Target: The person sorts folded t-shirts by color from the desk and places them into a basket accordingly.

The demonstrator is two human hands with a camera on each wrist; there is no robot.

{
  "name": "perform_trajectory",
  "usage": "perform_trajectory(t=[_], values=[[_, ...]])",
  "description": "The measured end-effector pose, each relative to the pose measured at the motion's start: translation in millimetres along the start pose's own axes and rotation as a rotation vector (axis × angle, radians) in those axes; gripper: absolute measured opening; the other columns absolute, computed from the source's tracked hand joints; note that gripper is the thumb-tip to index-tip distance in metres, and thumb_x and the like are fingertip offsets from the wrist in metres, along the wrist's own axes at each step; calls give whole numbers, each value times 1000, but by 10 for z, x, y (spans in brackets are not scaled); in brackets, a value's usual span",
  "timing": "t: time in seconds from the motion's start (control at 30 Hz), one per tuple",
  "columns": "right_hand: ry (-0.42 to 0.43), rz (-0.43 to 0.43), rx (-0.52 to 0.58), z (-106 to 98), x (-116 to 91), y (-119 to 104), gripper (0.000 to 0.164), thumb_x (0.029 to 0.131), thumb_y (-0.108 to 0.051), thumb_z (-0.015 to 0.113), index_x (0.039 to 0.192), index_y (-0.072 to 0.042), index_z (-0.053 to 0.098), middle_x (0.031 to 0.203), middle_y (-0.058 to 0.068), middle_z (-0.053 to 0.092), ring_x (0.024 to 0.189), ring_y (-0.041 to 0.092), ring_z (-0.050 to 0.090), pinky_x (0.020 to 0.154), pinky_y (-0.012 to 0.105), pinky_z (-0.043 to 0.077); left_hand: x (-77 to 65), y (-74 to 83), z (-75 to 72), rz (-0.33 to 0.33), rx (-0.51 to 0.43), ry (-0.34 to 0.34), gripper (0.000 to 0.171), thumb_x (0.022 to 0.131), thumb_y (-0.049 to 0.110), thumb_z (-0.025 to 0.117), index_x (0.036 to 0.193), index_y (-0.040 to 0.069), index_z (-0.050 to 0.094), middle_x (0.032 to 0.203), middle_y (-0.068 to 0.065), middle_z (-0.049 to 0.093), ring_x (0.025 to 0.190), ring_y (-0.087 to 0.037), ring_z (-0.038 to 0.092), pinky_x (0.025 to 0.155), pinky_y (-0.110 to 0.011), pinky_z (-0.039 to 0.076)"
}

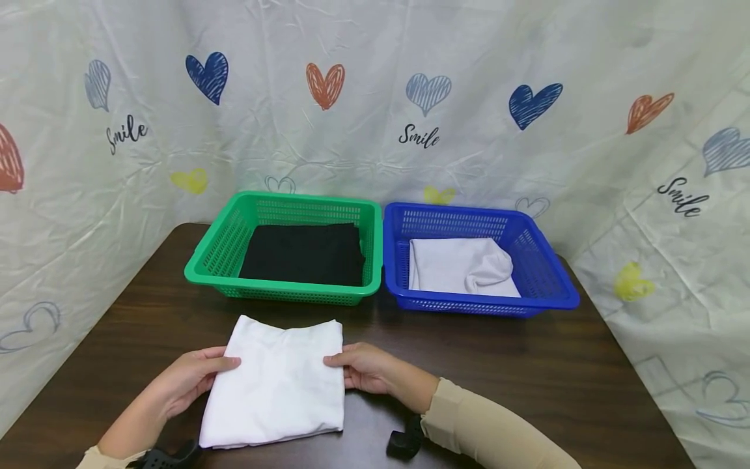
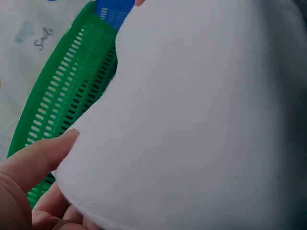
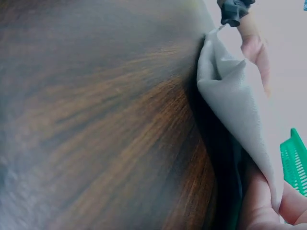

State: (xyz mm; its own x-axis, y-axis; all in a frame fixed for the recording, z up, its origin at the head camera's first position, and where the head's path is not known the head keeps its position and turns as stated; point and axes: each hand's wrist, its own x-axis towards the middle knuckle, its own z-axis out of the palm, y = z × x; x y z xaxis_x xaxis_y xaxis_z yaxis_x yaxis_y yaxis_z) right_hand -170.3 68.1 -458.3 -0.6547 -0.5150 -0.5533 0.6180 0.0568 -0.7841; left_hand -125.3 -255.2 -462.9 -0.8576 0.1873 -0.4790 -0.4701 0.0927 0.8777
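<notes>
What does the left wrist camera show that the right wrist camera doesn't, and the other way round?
Only the left wrist view shows a piece of the blue basket and readable "Smile" lettering on the backdrop.

Only the right wrist view shows the wood-grained tabletop and a black device at the left wrist.

Both show the white cloth, the green basket and the left hand. The right hand grips the cloth in its own view; the other shows what looks like one fingertip.
</notes>
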Motion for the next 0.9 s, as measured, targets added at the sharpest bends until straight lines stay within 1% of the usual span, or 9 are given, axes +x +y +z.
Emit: perform_trajectory(t=[0.1,0.23,0.37,0.5,0.6,0.67,0.9], values=[[-7,1,-9,-7,-2,-5,20,100,-6,55,117,3,61,89,2,72,90,12,70,91,36,59,3,-21,35,7,6,-12,67,94,22,69,144,-12,41,107,3,73,95,-9,69,85,-27,59],[6,0,-5,-12,-3,-12,21,101,-10,56,117,2,61,88,1,72,87,11,70,91,36,59,-1,-10,82,10,17,5,67,92,23,71,143,-11,44,108,2,73,95,-10,69,84,-28,60],[25,-1,2,-13,-7,-12,24,101,-13,57,119,3,61,88,1,72,86,12,70,91,37,59,11,7,86,4,-1,15,66,93,24,71,142,-11,45,106,2,74,94,-10,70,85,-29,60],[22,3,1,-11,-17,-13,24,101,-11,57,119,4,60,88,1,72,87,12,70,91,37,59,1,13,74,0,-28,-1,56,94,22,69,138,-9,52,101,3,74,91,-10,71,83,-29,61],[14,3,0,-13,-31,-14,23,101,-10,57,119,4,59,89,1,72,87,11,70,90,36,59,-11,5,67,7,-43,-26,45,96,21,67,130,-6,60,97,4,75,88,-10,72,81,-29,61],[7,1,-4,-17,-45,-16,24,101,-9,56,120,4,59,89,1,71,88,11,69,90,35,59,-17,-1,68,11,-46,-37,40,96,21,66,126,-5,63,95,4,75,87,-10,72,80,-29,62],[18,-6,-19,-35,-89,-37,25,101,-10,56,122,5,59,89,0,71,87,10,69,89,34,60,-29,-13,93,16,-79,-58,33,97,19,65,120,-4,66,93,3,75,86,-10,73,79,-30,62]])
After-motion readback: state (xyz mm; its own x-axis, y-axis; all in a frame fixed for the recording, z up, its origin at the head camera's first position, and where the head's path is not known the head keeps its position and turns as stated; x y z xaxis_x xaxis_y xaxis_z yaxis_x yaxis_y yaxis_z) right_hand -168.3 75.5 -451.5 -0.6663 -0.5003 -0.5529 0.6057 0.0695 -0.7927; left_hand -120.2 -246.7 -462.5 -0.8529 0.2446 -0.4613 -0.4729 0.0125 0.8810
